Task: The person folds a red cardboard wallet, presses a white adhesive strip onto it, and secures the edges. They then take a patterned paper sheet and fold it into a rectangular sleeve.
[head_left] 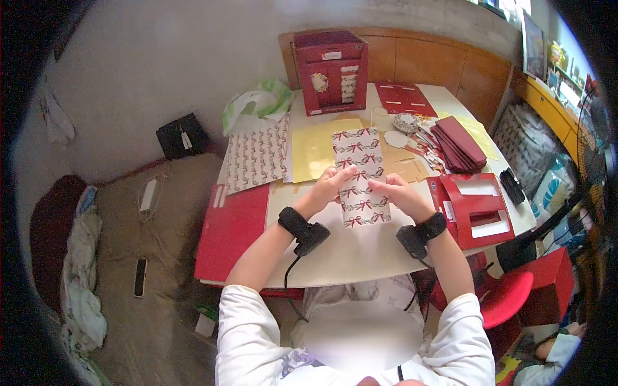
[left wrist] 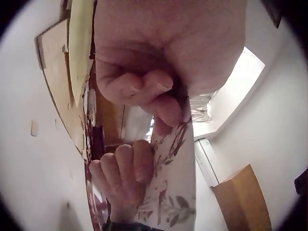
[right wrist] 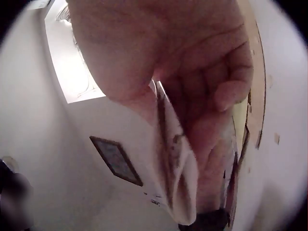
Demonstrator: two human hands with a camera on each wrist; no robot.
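Note:
A long, narrow piece of white folded paper [head_left: 362,202] with red bows and green garlands is held up over the table in front of me. My left hand [head_left: 334,181] pinches its left edge, thumb on the printed face. On the opposite edge, my right hand [head_left: 400,193] grips it the same way, with the fingers behind. In the right wrist view the folded paper [right wrist: 175,163] shows its layers at the end, slightly spread. Both hands hold it at about mid-length, the left wrist view showing the right hand's fingers [left wrist: 126,168] curled behind the print.
Behind the paper stand a dark red display box [head_left: 335,71] and yellow sheets [head_left: 315,151]. A matching printed sheet [head_left: 257,154] lies left, above a red board [head_left: 235,231]. Right are burgundy folded bundles [head_left: 458,145], paper cutouts [head_left: 425,138] and a red windowed card frame [head_left: 473,209].

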